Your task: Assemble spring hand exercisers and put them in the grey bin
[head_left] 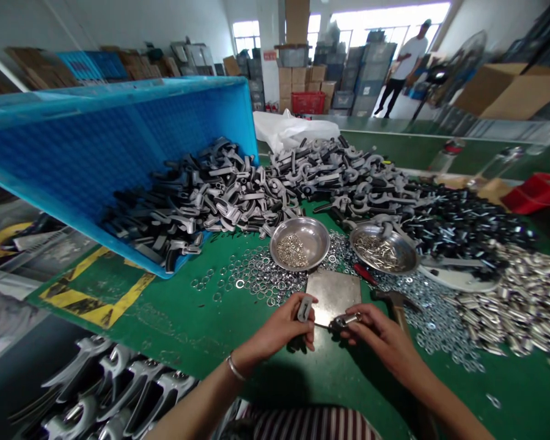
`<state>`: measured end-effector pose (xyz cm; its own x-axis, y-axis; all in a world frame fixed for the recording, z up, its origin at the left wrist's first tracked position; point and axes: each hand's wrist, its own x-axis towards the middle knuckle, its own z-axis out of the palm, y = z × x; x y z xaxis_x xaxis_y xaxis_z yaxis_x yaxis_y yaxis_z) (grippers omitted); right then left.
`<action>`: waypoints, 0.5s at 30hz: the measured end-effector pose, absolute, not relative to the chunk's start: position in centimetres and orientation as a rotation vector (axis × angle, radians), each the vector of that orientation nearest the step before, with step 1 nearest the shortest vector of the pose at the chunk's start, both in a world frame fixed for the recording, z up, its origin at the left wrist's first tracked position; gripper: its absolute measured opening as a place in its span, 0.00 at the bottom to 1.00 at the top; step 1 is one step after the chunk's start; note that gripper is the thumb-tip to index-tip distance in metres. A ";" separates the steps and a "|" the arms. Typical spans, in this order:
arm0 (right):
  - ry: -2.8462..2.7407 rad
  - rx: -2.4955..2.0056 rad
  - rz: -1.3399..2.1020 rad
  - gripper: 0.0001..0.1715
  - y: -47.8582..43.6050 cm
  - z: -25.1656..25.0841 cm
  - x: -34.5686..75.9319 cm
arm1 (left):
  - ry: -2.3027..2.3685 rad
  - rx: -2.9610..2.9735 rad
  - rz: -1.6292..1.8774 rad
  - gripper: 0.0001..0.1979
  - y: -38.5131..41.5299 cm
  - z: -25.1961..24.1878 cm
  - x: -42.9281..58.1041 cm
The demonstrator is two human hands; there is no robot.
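Note:
My left hand [286, 327] is closed around a grey metal handle piece [305, 308] whose slotted end points up. The fingers of my right hand [376, 336] pinch a small black part with a silver cylinder [346, 319]. A thin dark rod [321, 326] reaches from this part toward the left hand; whether it touches the handle piece I cannot tell. Both hands are over the near edge of a flat metal plate [334, 287]. Right of the plate lies a hammer [396, 300], its handle partly behind my right forearm.
Beyond the plate stand a steel bowl of small nuts [319, 238] and a steel bowl of pins [406, 247]. Loose rings [256, 269] surround them. A tipped blue crate [201, 101] spills grey handles [238, 195]. Silver cylinders [517, 293] heap at right. A person [407, 58] stands far back.

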<state>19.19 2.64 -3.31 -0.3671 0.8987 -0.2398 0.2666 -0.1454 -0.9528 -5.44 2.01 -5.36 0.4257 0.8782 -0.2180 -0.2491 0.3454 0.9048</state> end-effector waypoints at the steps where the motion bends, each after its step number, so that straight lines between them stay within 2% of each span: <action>1: -1.634 -1.332 1.515 0.15 2.7 -3.2 19.1 | 0.767 0.915 0.866 0.24 2.4 -5.2 -5.1; 5: -1.747 -1.379 1.330 0.13 2.7 -2.8 19.1 | 0.789 0.969 1.005 0.21 3.1 -4.6 -4.0; 9: -1.543 -1.327 1.492 0.17 2.4 -2.7 18.7 | 0.850 1.087 0.974 0.26 2.7 -4.9 -4.0; 12: -1.363 -1.296 1.566 0.19 2.1 -2.6 18.0 | 0.972 1.147 0.955 0.20 2.3 -5.2 -4.1; 15: -1.262 -1.287 1.526 0.20 1.8 -2.6 16.7 | 1.202 1.253 1.008 0.18 2.1 -5.5 -3.6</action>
<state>16.68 1.77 -2.56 -0.2031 0.9525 -0.2269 0.0435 -0.2227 -0.9739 -3.58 2.08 -5.52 0.1312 0.9866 -0.0967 0.0764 0.0871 0.9933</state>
